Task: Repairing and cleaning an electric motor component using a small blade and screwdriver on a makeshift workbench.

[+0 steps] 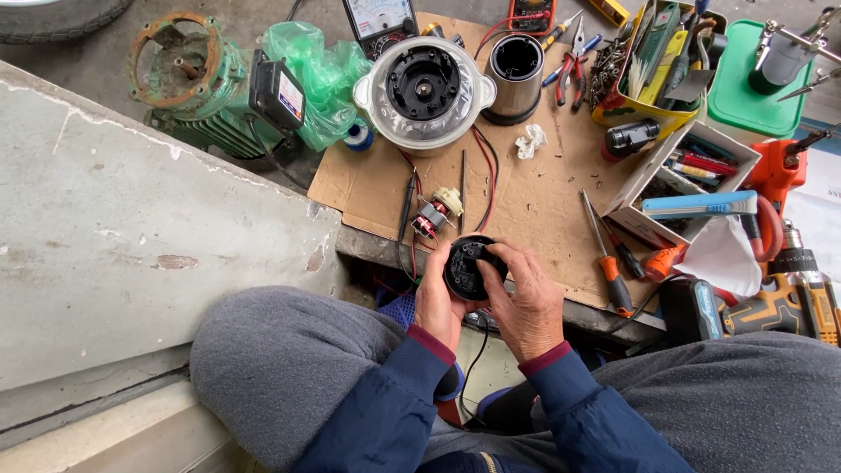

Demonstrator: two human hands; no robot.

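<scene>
While cupped palms-in, left hand (438,302) and right hand (528,302) grip black round housing (469,267).

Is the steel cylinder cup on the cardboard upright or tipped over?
Upright: the steel cylinder cup stands on its base on the cardboard sheet, its dark open mouth facing up.

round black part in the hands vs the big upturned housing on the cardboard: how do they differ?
The round black plastic part is small and all black; the white and clear round housing is far larger, black only at its centre. The black part is gripped by the left hand and right hand above the lap; the housing rests untouched on the brown cardboard sheet. The housing has side lugs. Both are circular.
</scene>
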